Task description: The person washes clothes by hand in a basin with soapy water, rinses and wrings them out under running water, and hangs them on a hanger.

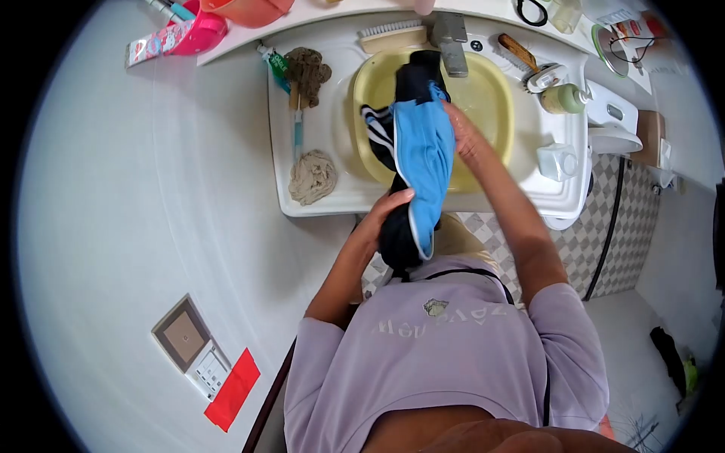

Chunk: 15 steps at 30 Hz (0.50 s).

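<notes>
A blue and black garment (424, 143) with white piping and white stripes hangs bunched between my hands, partly over a yellow basin (498, 98) in the white sink. My left hand (385, 213) grips its lower black part near the sink's front edge, thumb on top and the other fingers hidden beneath. Higher up, my right hand (462, 134) holds the blue part's right side, with most of its fingers behind the cloth. The bottom of the basin is largely covered by the garment.
A faucet (451, 49) stands behind the basin, beside a white-bristled brush (393, 36). Left on the sink lie a green tube (275, 68), a brown cloth (308, 74) and a beige cloth (313, 177). On the right are a wooden brush (518, 51), pump bottle (563, 99) and white container (557, 162).
</notes>
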Motion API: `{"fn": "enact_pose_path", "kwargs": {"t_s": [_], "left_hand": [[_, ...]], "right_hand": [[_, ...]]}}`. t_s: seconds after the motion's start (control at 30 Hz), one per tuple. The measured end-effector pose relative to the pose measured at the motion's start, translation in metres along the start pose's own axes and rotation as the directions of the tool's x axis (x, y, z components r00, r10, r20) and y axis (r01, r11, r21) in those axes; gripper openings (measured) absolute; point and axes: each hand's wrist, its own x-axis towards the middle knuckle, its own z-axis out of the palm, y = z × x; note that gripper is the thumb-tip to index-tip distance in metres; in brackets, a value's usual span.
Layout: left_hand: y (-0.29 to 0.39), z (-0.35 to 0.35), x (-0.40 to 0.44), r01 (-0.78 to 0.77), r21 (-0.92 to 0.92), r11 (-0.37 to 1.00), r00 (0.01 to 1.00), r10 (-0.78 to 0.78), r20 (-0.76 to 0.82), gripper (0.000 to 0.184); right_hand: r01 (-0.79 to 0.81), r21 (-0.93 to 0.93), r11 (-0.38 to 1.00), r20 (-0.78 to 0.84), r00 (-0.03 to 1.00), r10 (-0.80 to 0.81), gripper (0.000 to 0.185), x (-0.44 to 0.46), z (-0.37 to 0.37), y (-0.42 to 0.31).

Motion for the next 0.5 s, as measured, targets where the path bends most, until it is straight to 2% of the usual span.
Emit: {"fn": "enact_pose_path", "kwargs": {"t_s": [0.03, 0.07, 0.1, 0.13, 0.17, 0.2, 0.23, 0.3, 0.33, 0.4, 0.43, 0.47, 0.5], "left_hand": [[-0.001, -0.005, 0.008, -0.093, 0.145, 0.985, 0.996, 0.092, 0.018, 0.068], [0.002, -0.002, 0.011, -0.121, 0.211, 0.97, 0.992, 0.123, 0.003, 0.069], [0.006, 0.005, 0.013, -0.148, 0.276, 0.95, 0.988, 0.157, -0.011, 0.07], [0.007, 0.008, 0.015, -0.17, 0.341, 0.925, 0.982, 0.189, -0.024, 0.072], [0.003, 0.005, 0.019, -0.187, 0.305, 0.934, 0.982, 0.188, 0.023, 0.073], [0.001, 0.007, 0.018, -0.212, 0.302, 0.929, 0.976, 0.216, 0.02, 0.076], [-0.002, 0.009, 0.015, -0.236, 0.3, 0.924, 0.97, 0.242, 0.016, 0.079], [-0.012, 0.005, 0.015, -0.303, 0.292, 0.907, 0.95, 0.311, 0.017, 0.085], [-0.011, 0.003, 0.015, -0.277, 0.284, 0.918, 0.961, 0.271, 0.061, 0.086], [-0.004, -0.001, 0.013, -0.225, 0.275, 0.935, 0.971, 0.19, 0.146, 0.088], [0.002, 0.003, 0.007, -0.231, 0.28, 0.932, 0.97, 0.201, 0.133, 0.086], [0.005, 0.002, 0.002, -0.226, 0.224, 0.948, 0.971, 0.203, 0.122, 0.084], [0.008, -0.002, -0.003, -0.218, 0.166, 0.962, 0.973, 0.201, 0.113, 0.082]], "right_hand": [[0.039, -0.322, 0.946, -0.118, 0.99, -0.081, 0.059, -0.011, 0.029, -0.019], [0.039, -0.615, 0.788, -0.192, 0.961, -0.197, 0.06, -0.016, 0.046, -0.031], [0.149, -0.805, 0.574, -0.038, 0.953, -0.301, 0.064, -0.009, 0.05, -0.032], [0.007, -0.933, 0.36, -0.083, 0.969, -0.232, 0.064, -0.005, 0.055, -0.034], [-0.125, -0.986, 0.112, -0.144, 0.974, -0.178, 0.064, -0.001, 0.06, -0.038], [-0.235, -0.96, -0.15, -0.214, 0.966, -0.145, 0.065, 0.001, 0.067, -0.04], [-0.226, -0.936, -0.27, -0.186, 0.968, -0.166, 0.063, 0.001, 0.069, -0.039], [-0.224, -0.893, -0.39, -0.191, 0.974, -0.122, 0.064, -0.004, 0.085, -0.038], [-0.218, -0.868, -0.447, -0.196, 0.976, -0.096, 0.064, -0.007, 0.093, -0.036], [-0.249, -0.838, -0.486, -0.205, 0.968, -0.143, 0.07, -0.013, 0.11, -0.025], [-0.267, -0.823, -0.502, -0.205, 0.963, -0.175, 0.073, -0.013, 0.115, -0.023], [-0.087, -0.95, -0.299, -0.05, 0.99, -0.13, 0.074, -0.012, 0.109, -0.026], [0.102, -0.992, -0.074, 0.11, 0.987, -0.12, 0.076, -0.012, 0.096, -0.031]]}}
